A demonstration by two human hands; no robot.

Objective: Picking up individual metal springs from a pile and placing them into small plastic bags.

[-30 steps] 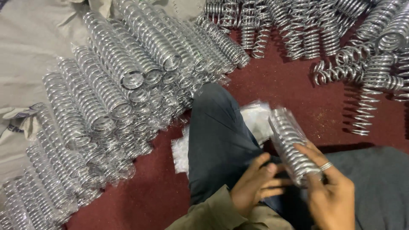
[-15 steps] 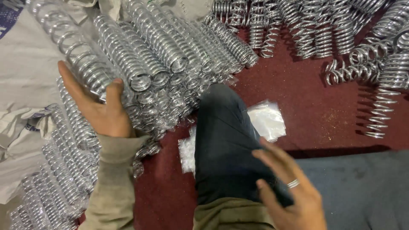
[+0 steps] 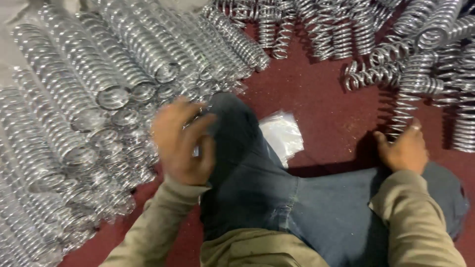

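Reaching, right hand (image 3: 403,148) touches spring (image 3: 402,116), grip loose.

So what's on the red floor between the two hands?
In the head view, the person's bent leg in dark blue trousers lies between the left hand and right hand, with clear plastic bags just beyond the knee.

A dark red carpeted floor (image 3: 321,104) fills the middle of the view. On it, beside a knee in blue denim trousers (image 3: 247,168), lies a small clear plastic bag (image 3: 283,134), flat and crumpled. A pale grey cloth sheet (image 3: 10,54) shows at the far left edge, under the plastic-wrapped heap there. Olive-tan long sleeves (image 3: 415,222) cover both forearms at the bottom, and a fold of the same olive-tan cloth (image 3: 247,249) lies between them.
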